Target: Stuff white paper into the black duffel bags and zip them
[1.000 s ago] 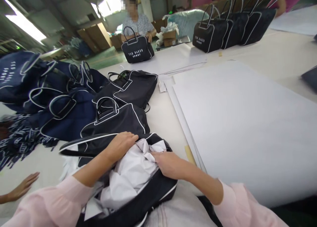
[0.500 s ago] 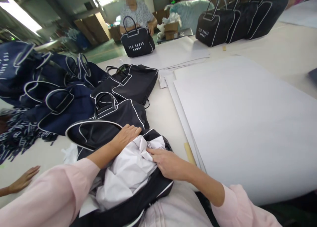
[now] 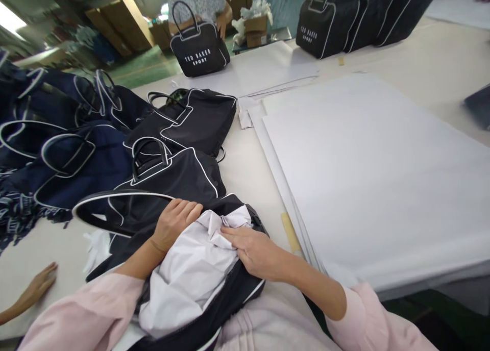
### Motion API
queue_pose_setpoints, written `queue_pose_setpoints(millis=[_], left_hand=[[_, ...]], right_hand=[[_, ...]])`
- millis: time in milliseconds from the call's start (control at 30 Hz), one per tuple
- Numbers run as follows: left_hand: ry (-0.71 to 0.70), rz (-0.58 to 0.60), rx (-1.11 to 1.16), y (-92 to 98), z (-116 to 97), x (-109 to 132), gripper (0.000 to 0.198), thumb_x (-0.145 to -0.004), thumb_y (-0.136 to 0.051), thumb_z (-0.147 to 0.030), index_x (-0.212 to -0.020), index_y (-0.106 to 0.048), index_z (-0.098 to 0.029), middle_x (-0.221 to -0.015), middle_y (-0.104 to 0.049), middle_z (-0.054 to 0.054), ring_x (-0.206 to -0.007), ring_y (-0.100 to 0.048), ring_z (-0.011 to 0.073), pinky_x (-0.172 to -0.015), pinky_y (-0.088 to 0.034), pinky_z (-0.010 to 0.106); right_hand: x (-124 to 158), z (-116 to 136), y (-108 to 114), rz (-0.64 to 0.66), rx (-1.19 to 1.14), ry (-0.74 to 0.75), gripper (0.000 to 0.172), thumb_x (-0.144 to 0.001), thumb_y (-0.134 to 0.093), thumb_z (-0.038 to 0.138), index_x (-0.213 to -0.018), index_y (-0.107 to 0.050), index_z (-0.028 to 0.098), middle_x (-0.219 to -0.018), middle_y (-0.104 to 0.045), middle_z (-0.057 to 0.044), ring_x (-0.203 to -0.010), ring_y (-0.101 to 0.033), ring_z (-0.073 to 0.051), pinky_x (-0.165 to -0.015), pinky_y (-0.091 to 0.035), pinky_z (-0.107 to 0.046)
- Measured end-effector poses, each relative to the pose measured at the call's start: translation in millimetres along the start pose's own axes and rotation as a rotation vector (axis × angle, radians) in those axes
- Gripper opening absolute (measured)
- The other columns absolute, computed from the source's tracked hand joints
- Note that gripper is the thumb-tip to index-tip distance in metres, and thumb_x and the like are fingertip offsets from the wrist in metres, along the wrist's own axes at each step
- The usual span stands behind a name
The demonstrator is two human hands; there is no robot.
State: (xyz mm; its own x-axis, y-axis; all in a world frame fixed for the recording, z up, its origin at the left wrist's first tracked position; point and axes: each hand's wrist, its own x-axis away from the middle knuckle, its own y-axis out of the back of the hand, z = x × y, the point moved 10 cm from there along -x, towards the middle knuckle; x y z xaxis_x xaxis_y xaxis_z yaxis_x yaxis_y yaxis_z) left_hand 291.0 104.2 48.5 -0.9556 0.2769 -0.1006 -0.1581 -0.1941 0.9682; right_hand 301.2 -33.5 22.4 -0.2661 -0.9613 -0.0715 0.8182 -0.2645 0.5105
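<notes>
A black bag with white piping (image 3: 199, 325) lies open against my body, stuffed with crumpled white paper (image 3: 187, 269). My left hand (image 3: 176, 222) has its fingers curled over the far edge of the bag's opening, beside the paper. With fingers pressed together, my right hand (image 3: 252, 250) grips a fold of the paper near the bag's right end; its thumb is mostly hidden. One looped bag handle (image 3: 122, 194) stands up to the left of my left hand.
Beyond it lie two more black bags, the nearer one (image 3: 172, 175) close to my left hand. Navy bags (image 3: 80, 152) are heaped at left. Large white sheets (image 3: 363, 177) are stacked at right. Another person's hand (image 3: 40, 284) rests at far left; a person opposite holds a black bag (image 3: 201, 50).
My left hand has shifted a little left and pulls the bag's edge with it. My right hand stays at the paper fold. The view has tilted slightly downward.
</notes>
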Motion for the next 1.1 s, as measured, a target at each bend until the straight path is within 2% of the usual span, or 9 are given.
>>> queue_pose_setpoints(millis=[133,233,300,367,433,600,800,900,1100], left_hand=[[0.197,-0.044,0.104,0.2,20.3,7.7,0.036,-0.101,-0.034,-0.031,-0.104,-0.066,-0.017,-0.100,-0.073,0.011,-0.092,-0.064,0.0237,-0.088,-0.044,0.037],[0.547,0.045,0.249,-13.0,57.0,2.4,0.030,-0.096,-0.047,-0.039,-0.106,-0.069,-0.021,-0.100,-0.075,0.006,-0.093,-0.067,0.0223,-0.081,-0.047,0.031],[0.669,0.132,0.407,-27.8,71.5,-2.5,0.026,-0.089,-0.056,-0.040,-0.103,-0.071,-0.025,-0.095,-0.076,0.001,-0.085,-0.069,0.0209,-0.074,-0.047,0.028],[0.590,0.182,0.520,-36.6,69.3,-13.6,0.024,-0.086,-0.057,-0.031,-0.105,-0.072,-0.026,-0.096,-0.076,-0.001,-0.083,-0.069,0.0200,-0.073,-0.048,0.028],[0.374,0.152,0.477,-31.1,55.0,-25.6,0.033,-0.085,-0.053,-0.018,-0.113,-0.069,-0.022,-0.105,-0.074,0.002,-0.090,-0.068,0.0210,-0.080,-0.048,0.030],[-0.118,-0.037,-0.028,2.8,2.9,-35.2,0.034,-0.089,-0.047,-0.007,-0.121,-0.060,-0.014,-0.110,-0.067,0.012,-0.095,-0.061,0.0259,-0.084,-0.045,0.039],[-0.341,-0.210,-0.320,24.6,-19.6,-52.2,0.023,-0.090,-0.055,-0.010,-0.111,-0.060,-0.015,-0.084,-0.059,0.007,-0.071,-0.053,0.0220,-0.064,-0.040,0.035],[-0.501,-0.323,-0.352,36.8,-36.5,-51.6,0.013,-0.089,-0.059,-0.012,-0.102,-0.061,-0.015,-0.072,-0.055,0.002,-0.061,-0.047,0.0183,-0.058,-0.036,0.034],[-0.377,-0.374,-0.259,59.4,-44.6,-48.7,0.014,-0.095,-0.049,-0.013,-0.091,-0.062,-0.011,-0.061,-0.053,0.000,-0.053,-0.047,0.0164,-0.057,-0.037,0.032]], right_hand=[[-8.4,3.5,0.0,0.042,0.030,0.006,0.051,-0.091,-0.036,0.009,-0.140,-0.051,0.011,-0.145,-0.051,-0.012,-0.136,-0.046,-0.018,-0.115,-0.036,-0.033],[-17.5,8.9,-0.3,0.119,0.048,0.022,0.046,-0.089,-0.038,0.008,-0.129,-0.060,0.014,-0.139,-0.057,-0.011,-0.127,-0.054,-0.019,-0.108,-0.042,-0.033],[-23.0,12.5,-1.6,0.173,0.056,0.024,0.041,-0.087,-0.040,0.006,-0.119,-0.064,0.013,-0.134,-0.060,-0.012,-0.123,-0.057,-0.020,-0.105,-0.043,-0.033],[-26.2,14.3,-3.0,0.212,0.056,0.005,0.037,-0.085,-0.041,0.004,-0.112,-0.065,0.012,-0.130,-0.063,-0.014,-0.119,-0.059,-0.022,-0.104,-0.044,-0.034],[-26.1,16.0,-3.6,0.234,0.028,-0.017,0.036,-0.084,-0.041,0.004,-0.111,-0.065,0.010,-0.127,-0.063,-0.015,-0.118,-0.059,-0.023,-0.104,-0.043,-0.035],[-18.7,18.3,6.6,0.158,-0.141,-0.055,0.044,-0.091,-0.037,0.009,-0.132,-0.052,0.015,-0.132,-0.059,-0.011,-0.123,-0.054,-0.021,-0.108,-0.039,-0.036],[-25.5,13.8,6.1,0.040,-0.239,-0.092,0.043,-0.102,-0.036,0.042,-0.131,-0.051,0.014,-0.132,-0.057,-0.014,-0.126,-0.051,-0.025,-0.109,-0.038,-0.039],[-36.2,1.1,-1.0,-0.046,-0.187,-0.161,0.050,-0.103,-0.031,0.045,-0.134,-0.048,0.009,-0.137,-0.053,-0.019,-0.130,-0.048,-0.028,-0.111,-0.036,-0.043],[-56.9,-46.3,-15.2,-0.014,-0.092,-0.410,0.047,-0.102,-0.031,0.042,-0.112,-0.065,0.010,-0.116,-0.067,-0.018,-0.112,-0.062,-0.030,-0.093,-0.049,-0.040]])
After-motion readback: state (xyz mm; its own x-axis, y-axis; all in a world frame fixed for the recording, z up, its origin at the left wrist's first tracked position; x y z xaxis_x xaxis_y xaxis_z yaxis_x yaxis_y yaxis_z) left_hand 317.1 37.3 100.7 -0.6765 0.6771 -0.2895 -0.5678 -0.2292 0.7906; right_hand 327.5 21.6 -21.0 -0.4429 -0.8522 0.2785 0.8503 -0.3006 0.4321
